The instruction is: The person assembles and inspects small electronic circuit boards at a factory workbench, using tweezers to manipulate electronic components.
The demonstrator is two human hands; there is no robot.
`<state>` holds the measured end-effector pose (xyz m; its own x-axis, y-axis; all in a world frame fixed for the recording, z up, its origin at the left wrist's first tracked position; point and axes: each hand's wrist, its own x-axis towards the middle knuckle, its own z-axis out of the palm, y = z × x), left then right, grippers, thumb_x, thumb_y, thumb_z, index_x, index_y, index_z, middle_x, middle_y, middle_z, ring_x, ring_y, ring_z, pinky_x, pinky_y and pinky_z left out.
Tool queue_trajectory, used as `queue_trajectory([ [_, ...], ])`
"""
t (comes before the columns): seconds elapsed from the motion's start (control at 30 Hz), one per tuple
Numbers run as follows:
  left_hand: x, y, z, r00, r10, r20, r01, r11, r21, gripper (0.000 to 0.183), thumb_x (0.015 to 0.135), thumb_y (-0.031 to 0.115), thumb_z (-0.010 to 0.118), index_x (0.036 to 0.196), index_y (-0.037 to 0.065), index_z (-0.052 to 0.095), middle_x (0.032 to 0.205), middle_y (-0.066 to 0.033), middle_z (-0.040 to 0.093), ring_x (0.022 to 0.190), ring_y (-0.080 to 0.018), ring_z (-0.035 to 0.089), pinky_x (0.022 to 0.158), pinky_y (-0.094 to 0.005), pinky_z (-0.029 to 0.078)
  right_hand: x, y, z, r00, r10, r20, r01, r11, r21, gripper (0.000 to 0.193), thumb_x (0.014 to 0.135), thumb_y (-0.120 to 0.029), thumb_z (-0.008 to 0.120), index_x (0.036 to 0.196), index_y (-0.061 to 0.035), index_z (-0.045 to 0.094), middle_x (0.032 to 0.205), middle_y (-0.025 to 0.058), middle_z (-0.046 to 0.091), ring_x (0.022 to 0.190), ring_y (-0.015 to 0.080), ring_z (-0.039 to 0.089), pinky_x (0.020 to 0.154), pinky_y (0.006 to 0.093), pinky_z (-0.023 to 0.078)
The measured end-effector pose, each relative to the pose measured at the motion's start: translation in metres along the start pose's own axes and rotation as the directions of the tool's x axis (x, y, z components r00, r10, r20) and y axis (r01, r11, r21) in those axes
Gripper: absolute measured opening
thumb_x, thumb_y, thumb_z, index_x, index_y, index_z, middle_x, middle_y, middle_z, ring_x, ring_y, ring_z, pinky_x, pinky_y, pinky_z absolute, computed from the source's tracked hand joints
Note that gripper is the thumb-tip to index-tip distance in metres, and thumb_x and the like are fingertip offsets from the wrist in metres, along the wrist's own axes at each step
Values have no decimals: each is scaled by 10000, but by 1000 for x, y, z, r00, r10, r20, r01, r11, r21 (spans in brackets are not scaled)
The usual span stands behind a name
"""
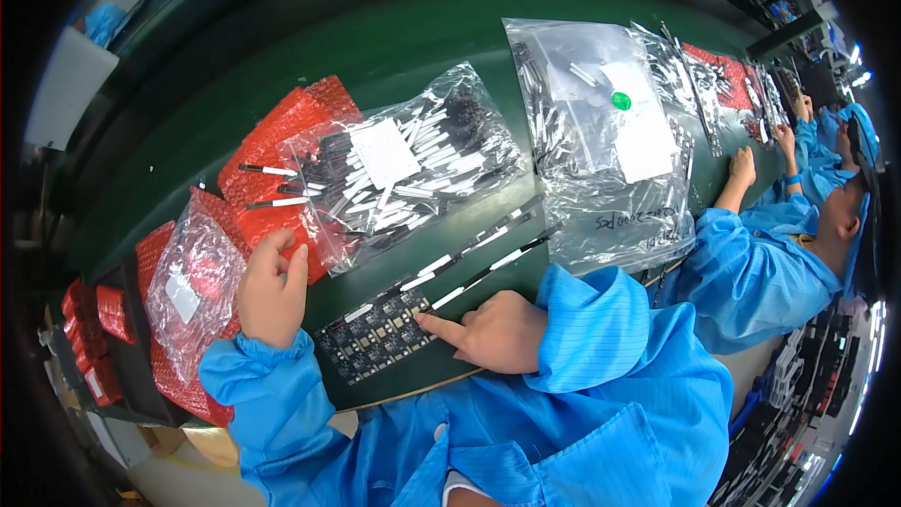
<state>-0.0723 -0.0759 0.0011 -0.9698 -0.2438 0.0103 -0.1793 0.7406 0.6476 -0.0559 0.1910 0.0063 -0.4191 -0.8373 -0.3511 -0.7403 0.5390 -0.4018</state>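
My left hand [272, 293] is raised at the lower edge of a red bubble-wrap bag [272, 145]. Its fingers are loosely bent, thumb and forefinger slightly apart, with nothing visible between them. My right hand [499, 330] points its forefinger down at the right edge of a dark panel of small circuit boards [375, 343], the other fingers folded under. The fingertip touches the board near the end of a thin black-and-white strip [483, 272]. Another strip [441, 263] runs from the panel's upper edge toward the far right. Several more strips [272, 203] lie on the red bag.
A clear bag of black-and-white strips [441, 164] lies beyond the panel. To its right is a larger clear bag [610, 197] with white labels. Crumpled clear plastic [195, 272] covers red wrap at left. A co-worker in blue [765, 244] sits at my right along the green table [422, 42].
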Motion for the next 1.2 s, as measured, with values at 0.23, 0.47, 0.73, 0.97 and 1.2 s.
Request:
queue_trajectory([
  [0.23, 10, 4, 5, 995, 93, 35, -96, 989, 109, 247, 822, 151, 588, 1033, 22, 602, 912, -160, 640, 798, -277, 633, 686, -350, 489, -1, 3, 0, 1000, -10, -20, 11, 998, 68, 649, 777, -263, 618, 1355, -130, 353, 686, 77, 617, 637, 218, 624, 566, 314, 490],
  [0.47, 22, 7, 7, 991, -52, 124, 49, 998, 25, 288, 839, 191, 570, 1097, 64, 588, 852, -154, 647, 778, -279, 633, 680, -350, 483, -4, 20, 7, 973, -122, -196, 156, 974, 166, 324, 808, -271, 595, 1125, -203, 600, 706, 21, 608, 651, 217, 617, 559, 321, 486],
  [0.73, 32, 16, 4, 971, -35, 235, 56, 995, -81, 338, 855, 226, 572, 1166, 94, 564, 801, -122, 609, 696, -250, 589, 657, -344, 461, 1, 27, 12, 940, -124, -319, 227, 924, 308, 164, 806, -242, 601, 923, -157, 678, 715, 24, 619, 646, 206, 616, 563, 318, 492],
  [0.97, 41, 19, 10, 968, 80, 239, -120, 981, 155, 375, 835, 278, 604, 1154, 84, 575, 930, -153, 608, 783, -257, 601, 710, -337, 465, 4, 30, 19, 906, -97, -412, 262, 893, 367, 145, 808, -245, 582, 870, -152, 675, 721, 16, 624, 667, 219, 620, 554, 341, 489],
  [1.2, 46, 16, 13, 962, 40, 270, -56, 997, 50, 298, 812, 186, 645, 1053, 12, 620, 975, -180, 627, 898, -264, 613, 788, -311, 464, 6, 30, 15, 902, -119, -415, 281, 892, 355, 139, 797, -197, 611, 887, -113, 675, 731, 45, 638, 654, 218, 627, 589, 316, 512],
])
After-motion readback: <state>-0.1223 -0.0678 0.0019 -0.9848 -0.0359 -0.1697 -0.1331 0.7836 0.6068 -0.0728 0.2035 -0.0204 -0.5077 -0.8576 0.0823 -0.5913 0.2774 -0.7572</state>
